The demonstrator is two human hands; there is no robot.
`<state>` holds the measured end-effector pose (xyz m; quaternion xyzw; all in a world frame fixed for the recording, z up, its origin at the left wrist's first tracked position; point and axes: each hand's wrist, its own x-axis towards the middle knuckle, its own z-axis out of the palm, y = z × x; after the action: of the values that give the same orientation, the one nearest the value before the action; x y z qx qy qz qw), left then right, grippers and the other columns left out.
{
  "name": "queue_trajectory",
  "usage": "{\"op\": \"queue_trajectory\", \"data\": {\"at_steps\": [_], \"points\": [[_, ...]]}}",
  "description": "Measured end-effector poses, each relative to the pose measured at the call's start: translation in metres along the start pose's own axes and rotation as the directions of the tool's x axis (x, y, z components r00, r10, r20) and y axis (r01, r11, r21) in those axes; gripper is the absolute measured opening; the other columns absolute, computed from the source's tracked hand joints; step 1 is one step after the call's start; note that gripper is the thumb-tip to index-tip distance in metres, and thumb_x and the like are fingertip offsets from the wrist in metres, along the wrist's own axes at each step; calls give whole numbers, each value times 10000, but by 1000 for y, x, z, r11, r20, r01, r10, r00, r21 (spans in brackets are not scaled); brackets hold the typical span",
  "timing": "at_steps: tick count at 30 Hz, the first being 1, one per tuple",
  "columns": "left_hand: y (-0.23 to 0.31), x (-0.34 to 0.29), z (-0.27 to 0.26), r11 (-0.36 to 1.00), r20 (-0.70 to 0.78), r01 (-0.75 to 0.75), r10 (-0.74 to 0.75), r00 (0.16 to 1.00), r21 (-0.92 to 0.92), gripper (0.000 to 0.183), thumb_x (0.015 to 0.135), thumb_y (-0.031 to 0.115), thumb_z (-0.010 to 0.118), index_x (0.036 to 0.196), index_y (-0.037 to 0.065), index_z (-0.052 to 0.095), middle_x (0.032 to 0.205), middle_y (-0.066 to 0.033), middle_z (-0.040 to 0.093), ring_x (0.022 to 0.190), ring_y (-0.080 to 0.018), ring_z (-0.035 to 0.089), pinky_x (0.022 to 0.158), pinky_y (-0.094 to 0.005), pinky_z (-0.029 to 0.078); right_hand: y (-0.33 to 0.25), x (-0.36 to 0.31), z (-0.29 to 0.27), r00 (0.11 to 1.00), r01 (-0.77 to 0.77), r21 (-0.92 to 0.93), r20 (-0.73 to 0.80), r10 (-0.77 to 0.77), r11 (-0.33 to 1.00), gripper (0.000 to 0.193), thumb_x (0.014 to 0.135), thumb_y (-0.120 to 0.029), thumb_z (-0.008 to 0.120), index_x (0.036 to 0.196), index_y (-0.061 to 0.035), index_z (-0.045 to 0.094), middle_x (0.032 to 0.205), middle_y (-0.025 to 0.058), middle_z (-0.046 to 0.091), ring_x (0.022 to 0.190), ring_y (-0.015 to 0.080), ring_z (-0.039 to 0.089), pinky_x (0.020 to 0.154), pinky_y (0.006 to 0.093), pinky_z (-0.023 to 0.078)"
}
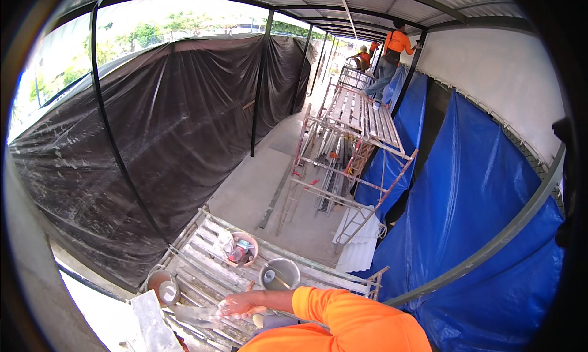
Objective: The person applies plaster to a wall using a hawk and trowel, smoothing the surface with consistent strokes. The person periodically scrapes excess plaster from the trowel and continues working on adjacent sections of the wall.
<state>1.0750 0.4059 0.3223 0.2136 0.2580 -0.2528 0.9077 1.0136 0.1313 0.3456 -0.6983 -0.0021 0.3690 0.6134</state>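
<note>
My right hand [240, 304], smeared with whitish material, reaches in from an orange sleeve [361, 315] at the lower edge. Its fingers are closed around a trowel whose flat grey blade [195, 316] points left over the scaffold planks [208, 278]. Left of the blade is a pale, smeared flat board [150, 322], tilted; what supports it is hidden. My left hand does not show. Beyond my right hand stand a grey bucket [295, 267] with a stick and a cup-like item inside, and a tub [252, 240] of mixed items. A bucket [155, 277] sits near the board.
Farther off stands another plank-topped scaffold [361, 116], with a person in orange [397, 46] standing on it and others beyond. Dark sheeting [177, 119] hangs left, blue tarpaulin [471, 193] right. Metal posts [262, 86] rise at the left; concrete floor [251, 183] lies below.
</note>
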Motion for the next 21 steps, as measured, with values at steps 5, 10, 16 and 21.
{"op": "queue_trajectory", "data": {"at_steps": [5, 10, 16, 21], "points": [[15, -15, -12, 998, 63, -17, 21, 998, -60, 417, 997, 362, 496, 1278, 96, 653, 1296, -91, 686, 1186, -288, 647, 1026, -446, 516, 20, 8, 4, 957, 213, 130, -227, -181, 968, 321, 1054, -386, 522, 1036, -89, 642, 710, 3, 581, 486, 116, 519, 424, 311, 447], [27, -55, -30, 963, 258, 22, 50, 965, -270, 427, 999, 355, 490, 1296, 90, 645, 1325, -93, 675, 1218, -286, 635, 1062, -449, 499, -12, 20, 11, 879, 464, 195, -220, -423, 864, 280, 994, -277, 567, 1174, -68, 612, 886, 15, 600, 706, 94, 585, 599, 283, 513], [16, -102, 26, 949, 239, 104, -31, 970, -297, 320, 983, 351, 580, 1177, 125, 698, 1113, -48, 761, 970, -234, 743, 851, -402, 621, -61, 15, 54, 919, 385, 405, -253, -303, 829, 306, 988, -206, 575, 1231, -21, 549, 924, 49, 599, 771, 150, 603, 667, 301, 526], [14, -122, 47, 929, 106, 90, -55, 993, -358, 271, 954, 295, 655, 1143, 108, 704, 1090, -53, 763, 977, -228, 743, 843, -381, 628, -70, 21, 63, 799, 384, -317, -356, -484, 867, 417, 960, -233, 672, 1250, 45, 562, 942, 168, 680, 858, 235, 700, 739, 363, 545]]}}
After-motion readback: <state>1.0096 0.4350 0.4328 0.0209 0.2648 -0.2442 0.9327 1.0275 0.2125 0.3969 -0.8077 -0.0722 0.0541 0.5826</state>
